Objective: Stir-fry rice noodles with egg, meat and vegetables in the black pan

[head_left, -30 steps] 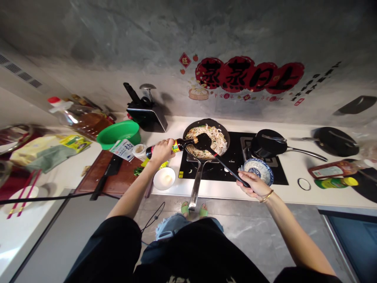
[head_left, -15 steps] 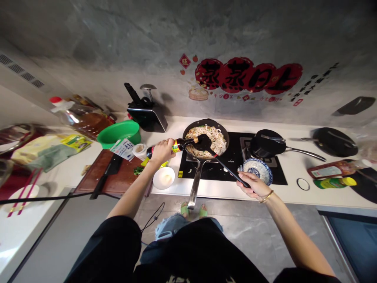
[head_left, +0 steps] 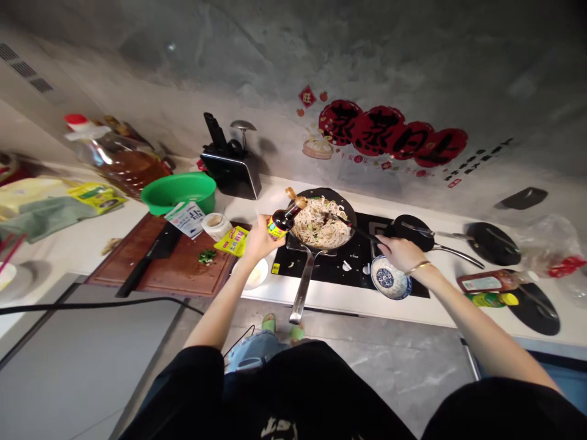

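My left hand (head_left: 261, 240) is wrapped round a dark sauce bottle (head_left: 280, 221), tilted up with its flip cap open beside the pan's left rim. In the frying pan (head_left: 347, 205) lie pale noodles (head_left: 321, 226) with bits of green. My right hand (head_left: 400, 252) grips the black handle of a spatula (head_left: 362, 231), whose head is sunk in the noodles and mostly hidden. Below my right hand sits a blue-and-white bowl (head_left: 391, 278). A white bowl (head_left: 257, 275) is partly covered by my left forearm.
On the left are a cutting board (head_left: 165, 269) with a cleaver (head_left: 153, 256), a green basin (head_left: 178, 190), an oil jug (head_left: 123, 165) and a knife block (head_left: 233, 174). A black pot (head_left: 413, 231), lids and sauce bottles stand on the right.
The bottle has tipped more upright and moved back from over the spatula. The spatula head has gone from above the pan down into the noodles. The view has shifted.
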A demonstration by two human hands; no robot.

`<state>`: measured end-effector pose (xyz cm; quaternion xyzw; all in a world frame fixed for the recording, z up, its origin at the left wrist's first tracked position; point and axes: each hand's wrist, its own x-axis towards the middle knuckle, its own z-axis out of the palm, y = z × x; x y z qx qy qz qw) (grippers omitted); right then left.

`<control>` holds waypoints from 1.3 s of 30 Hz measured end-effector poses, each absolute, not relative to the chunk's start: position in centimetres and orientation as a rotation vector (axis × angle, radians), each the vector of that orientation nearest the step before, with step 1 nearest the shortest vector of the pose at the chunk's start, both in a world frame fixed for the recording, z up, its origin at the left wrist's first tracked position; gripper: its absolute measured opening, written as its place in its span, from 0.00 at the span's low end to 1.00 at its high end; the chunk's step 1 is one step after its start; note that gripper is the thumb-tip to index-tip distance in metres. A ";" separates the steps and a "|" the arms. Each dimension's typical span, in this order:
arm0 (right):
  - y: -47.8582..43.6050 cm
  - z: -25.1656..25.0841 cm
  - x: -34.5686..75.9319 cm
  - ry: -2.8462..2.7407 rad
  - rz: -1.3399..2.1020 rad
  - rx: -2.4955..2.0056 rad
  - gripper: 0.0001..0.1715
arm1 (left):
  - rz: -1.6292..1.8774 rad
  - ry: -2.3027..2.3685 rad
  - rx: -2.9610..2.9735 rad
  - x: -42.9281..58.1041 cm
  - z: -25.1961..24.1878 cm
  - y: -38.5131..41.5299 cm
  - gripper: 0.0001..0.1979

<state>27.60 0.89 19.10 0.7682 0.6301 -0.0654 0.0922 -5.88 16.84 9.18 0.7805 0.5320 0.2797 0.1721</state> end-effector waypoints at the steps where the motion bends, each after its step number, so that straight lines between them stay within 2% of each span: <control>1: 0.7 20.1 27.7 1.837 -0.116 2.155 0.24 | 0.851 1.505 2.165 -6.2 9.0 16.4 0.30; 3: 0.1 21.4 27.5 1.786 -0.077 1.963 0.23 | 0.976 1.519 2.058 -6.8 8.5 15.7 0.31; 6: -0.1 20.6 26.1 1.763 -0.032 1.868 0.24 | 1.111 1.555 1.939 -7.8 7.8 15.0 0.32; 13: 4.1 14.4 23.6 1.707 0.131 2.067 0.28 | 1.198 1.607 1.857 -9.9 7.5 15.1 0.32; 17: 6.0 13.3 24.0 1.645 0.079 2.162 0.27 | 1.186 1.601 1.825 -10.5 7.5 15.2 0.32; 23: 2.9 17.5 26.6 1.812 -0.085 1.971 0.24 | 1.204 1.594 1.804 -10.7 7.2 15.1 0.32; 26: 2.9 18.8 26.0 1.908 -0.051 1.793 0.25 | 1.201 1.631 1.792 -11.0 6.9 15.0 0.33; 31: 8.7 16.1 23.3 1.955 0.160 1.762 0.29 | 1.166 1.657 1.809 -11.9 6.4 14.5 0.34; 34: 10.8 15.4 24.1 1.869 0.097 1.917 0.27 | 1.152 1.658 1.820 -12.4 6.2 14.2 0.34; 39: 9.0 21.2 29.5 1.857 -0.112 1.879 0.24 | 1.146 1.671 1.802 -12.4 6.2 14.1 0.34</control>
